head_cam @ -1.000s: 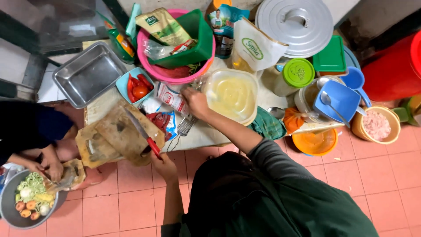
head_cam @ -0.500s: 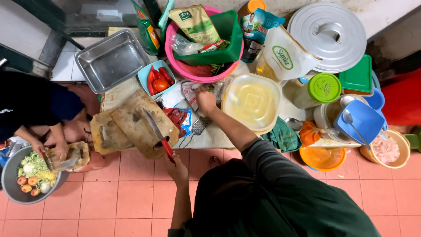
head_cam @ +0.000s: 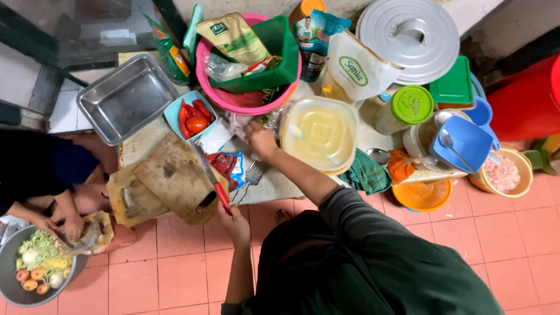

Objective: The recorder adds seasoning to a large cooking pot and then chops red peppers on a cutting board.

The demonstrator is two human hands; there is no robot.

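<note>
Your left grip (head_cam: 233, 217) clenches the red-handled knife (head_cam: 211, 178), blade lying across the wooden cutting board (head_cam: 175, 178); your right grip (head_cam: 261, 139) pinches a clear plastic bag (head_cam: 242, 123) beside the lidded tub (head_cam: 319, 134).

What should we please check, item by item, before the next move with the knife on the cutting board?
1. Left hand grips the red handle of the knife: ok.
2. Blade lies over the cutting board: ok.
3. Right hand away from the blade, beside the lidded tub: ok.
4. Food on the board, ready to cut: not ok, board bare.
5. Tomato and chillies in the blue bowl nearby: ok.
6. Other person's hands away from the blade, at the grey bowl: ok.
</note>
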